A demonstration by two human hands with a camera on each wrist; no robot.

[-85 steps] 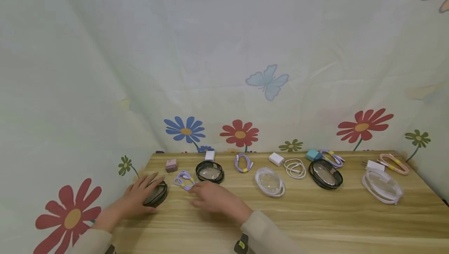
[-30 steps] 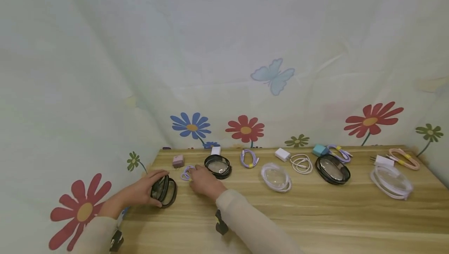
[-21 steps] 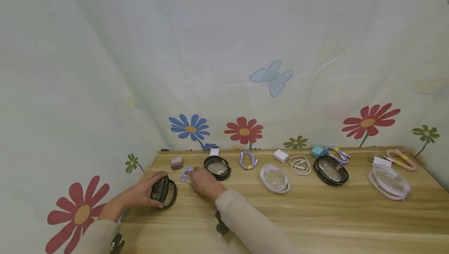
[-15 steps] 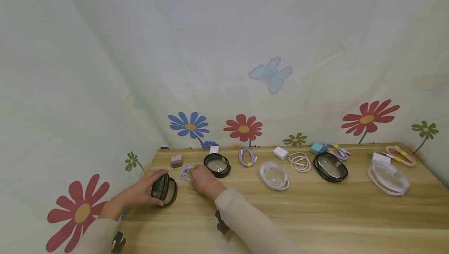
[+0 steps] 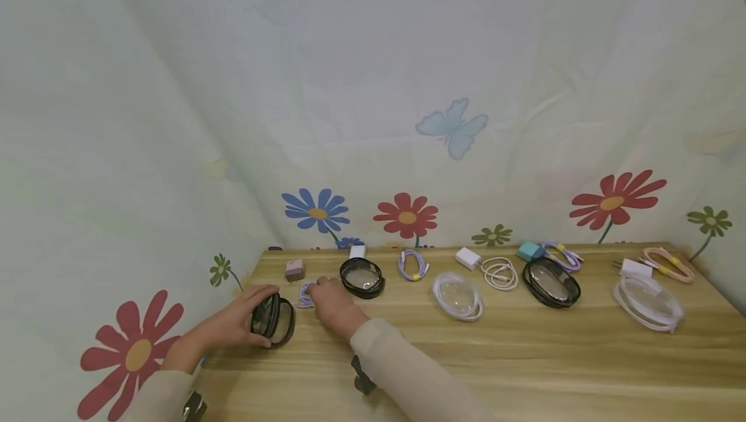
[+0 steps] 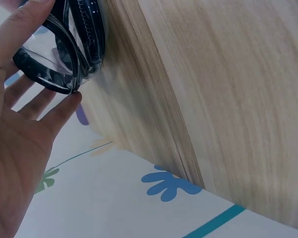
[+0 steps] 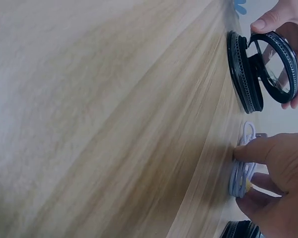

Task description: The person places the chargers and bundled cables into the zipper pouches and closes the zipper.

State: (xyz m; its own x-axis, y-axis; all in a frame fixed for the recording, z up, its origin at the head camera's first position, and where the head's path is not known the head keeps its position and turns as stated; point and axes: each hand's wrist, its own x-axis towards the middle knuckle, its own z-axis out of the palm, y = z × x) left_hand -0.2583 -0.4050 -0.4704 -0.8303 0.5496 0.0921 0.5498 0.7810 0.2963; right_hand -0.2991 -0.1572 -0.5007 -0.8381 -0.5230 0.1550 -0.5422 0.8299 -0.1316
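At the table's left end my left hand point(image 5: 236, 320) grips the raised lid of a round clear pouch with black zip edging point(image 5: 282, 322). The pouch stands open, its base resting on the tabletop, as the right wrist view also shows point(image 7: 246, 74). My right hand point(image 5: 338, 305) pinches a coiled lilac charging cable point(image 5: 304, 297) with a yellow tie. In the right wrist view the thumb and fingers lie on either side of the cable point(image 7: 249, 130), which is still at the table surface. A pink plug adapter point(image 5: 294, 270) sits just behind it.
Farther right lie another black-edged pouch point(image 5: 362, 278), a lilac cable point(image 5: 413, 265), white-edged pouches point(image 5: 457, 296), a white adapter point(image 5: 468, 258) with a white cable point(image 5: 499, 274), a teal adapter point(image 5: 530, 252) and a peach cable point(image 5: 667, 265). Flowered cloth point(image 5: 454, 202) hangs behind the table.
My left hand, earlier spread over the closed pouch, now holds its lid up. The right hand has moved from beside the lilac cable onto it, and lately shifted slightly left with it.
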